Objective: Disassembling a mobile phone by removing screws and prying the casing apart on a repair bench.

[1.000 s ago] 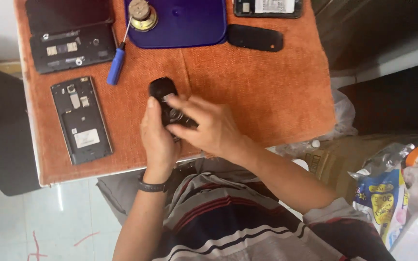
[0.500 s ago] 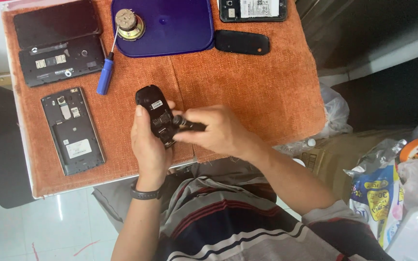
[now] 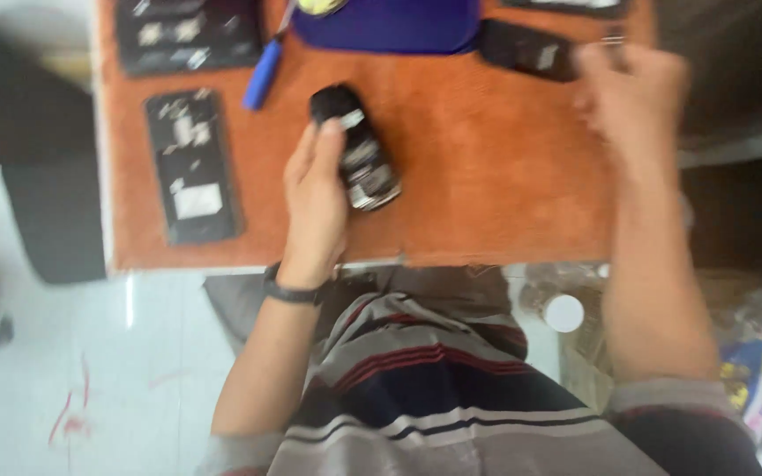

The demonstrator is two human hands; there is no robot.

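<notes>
We see the left hand (image 3: 315, 207) grasping a small black phone (image 3: 359, 154) above the orange worktop (image 3: 487, 176), just below the purple tray (image 3: 390, 22). It seems light, stiff and fragile; gripping its long edges suits. The right hand (image 3: 632, 97) is blurred, so its state we cannot tell.

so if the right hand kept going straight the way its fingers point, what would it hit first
Probably the small black rectangular phone part lying at the far edge of the orange table mat; the blurred right hand points toward it, though whether it is above it is unclear.
</notes>
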